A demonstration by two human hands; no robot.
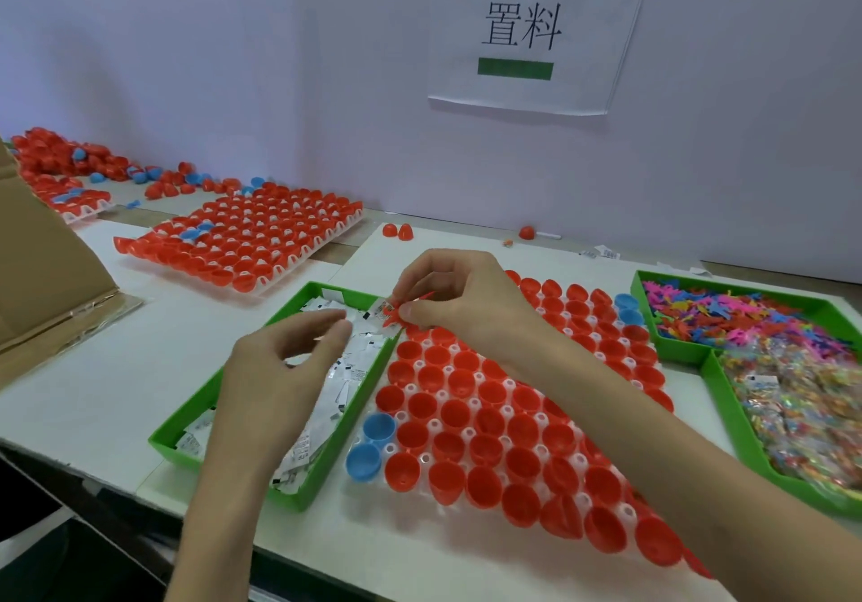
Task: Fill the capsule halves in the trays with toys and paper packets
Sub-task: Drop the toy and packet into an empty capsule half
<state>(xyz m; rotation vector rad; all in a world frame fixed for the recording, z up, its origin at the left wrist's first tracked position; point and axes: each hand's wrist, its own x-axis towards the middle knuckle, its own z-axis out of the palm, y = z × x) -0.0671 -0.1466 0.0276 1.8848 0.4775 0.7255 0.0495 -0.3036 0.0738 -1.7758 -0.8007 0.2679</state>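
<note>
Pinching a red toy and paper packet, right hand hovers above capsule tray; left hand loosely curled, empty.

Glossy plastic capsule halves, glossy green plastic bin, matt paper packets.

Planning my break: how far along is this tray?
Barely started: the visible capsule halves in the near tray look empty. In hand: the right hand pinches a red toy and a paper packet at its far corner. Left: filling essentially every half.
</note>
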